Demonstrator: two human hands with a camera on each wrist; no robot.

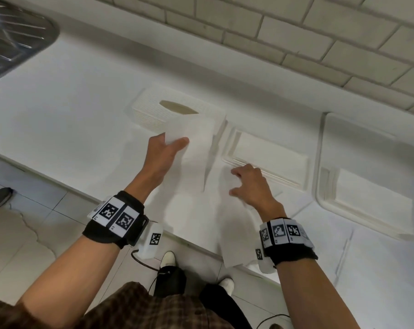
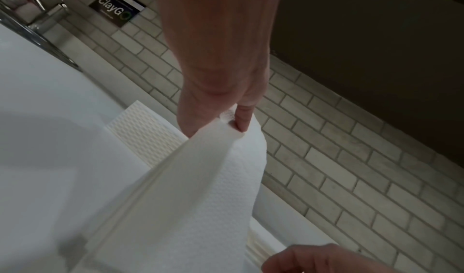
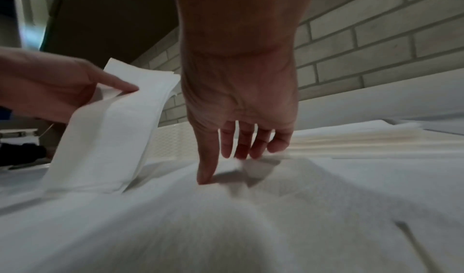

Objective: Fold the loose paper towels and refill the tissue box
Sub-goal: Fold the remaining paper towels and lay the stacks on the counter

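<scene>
A long folded paper towel (image 1: 196, 134) (image 2: 200, 198) (image 3: 108, 138) rises off the white counter. My left hand (image 1: 175, 141) (image 2: 216, 126) pinches its far end between thumb and fingers. Just behind it lies a white textured tissue box cover (image 1: 151, 108) (image 2: 140, 134) with an oval slot. My right hand (image 1: 234, 182) (image 3: 226, 166) presses thumb and spread fingers on loose paper towels (image 1: 213, 210) (image 3: 226, 227) lying flat on the counter. To its right sits a shallow white box base (image 1: 227, 148) with a stack of folded towels (image 1: 270, 153) inside.
A second white tray (image 1: 320, 162) with folded towels (image 1: 372, 198) lies at the right. A metal sink (image 1: 11, 39) is at the far left, and a brick wall (image 1: 296, 39) runs behind. The loose towels overhang the counter's front edge (image 1: 232, 255).
</scene>
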